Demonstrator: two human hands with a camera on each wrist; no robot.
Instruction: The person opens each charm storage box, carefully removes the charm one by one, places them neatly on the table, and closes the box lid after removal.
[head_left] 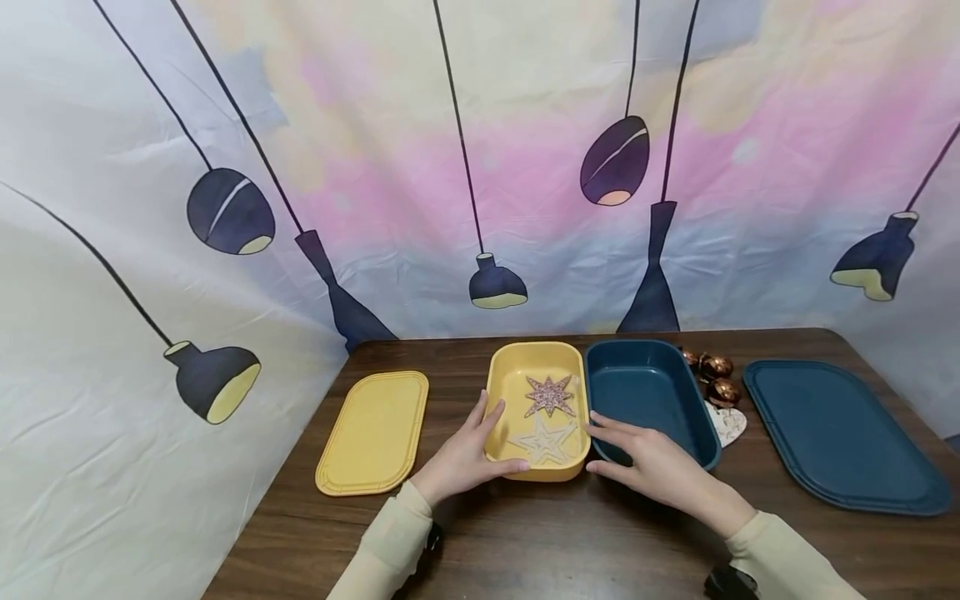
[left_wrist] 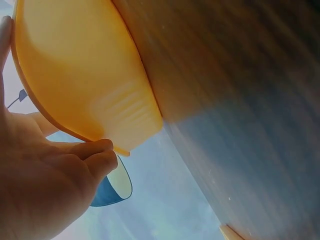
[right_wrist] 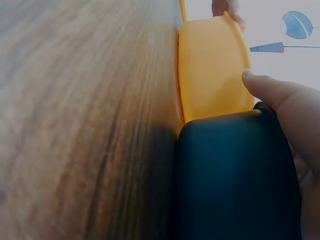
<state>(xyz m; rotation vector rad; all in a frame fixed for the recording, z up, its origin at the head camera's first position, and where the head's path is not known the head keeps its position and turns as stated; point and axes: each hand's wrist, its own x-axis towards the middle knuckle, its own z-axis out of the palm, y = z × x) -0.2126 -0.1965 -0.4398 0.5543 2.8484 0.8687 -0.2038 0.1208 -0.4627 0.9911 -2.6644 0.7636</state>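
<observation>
we see the left hand (head_left: 468, 450) at the near left corner of the yellow box (head_left: 546, 474), its fingers spread away from the thumb, fingertips at the side rim and thumb along the near one. the right hand (head_left: 652, 462) reaches over the blue box (head_left: 641, 377), thumb parted from the fingers, tips at the yellow box's right rim; we cannot tell how hard they press. between both sets of fingers, inside the yellow box, lie a pink glitter star (head_left: 550, 396) and, closer to the left thumb, a cream star (head_left: 544, 442). the yellow lid (head_left: 373, 432) lies left of the left fingers; right of the right fingers, past the blue box, are copper baubles (head_left: 723, 392), a white heart (head_left: 727, 425) and the blue lid (head_left: 846, 437). we judge that a harder push from the left fingers could drive the touching boxes sideways, nudging the heart and setting the baubles rolling; uneven lifting could tip the yellow box and slide the stars together, and the right fingers could snag the blue rim.
</observation>
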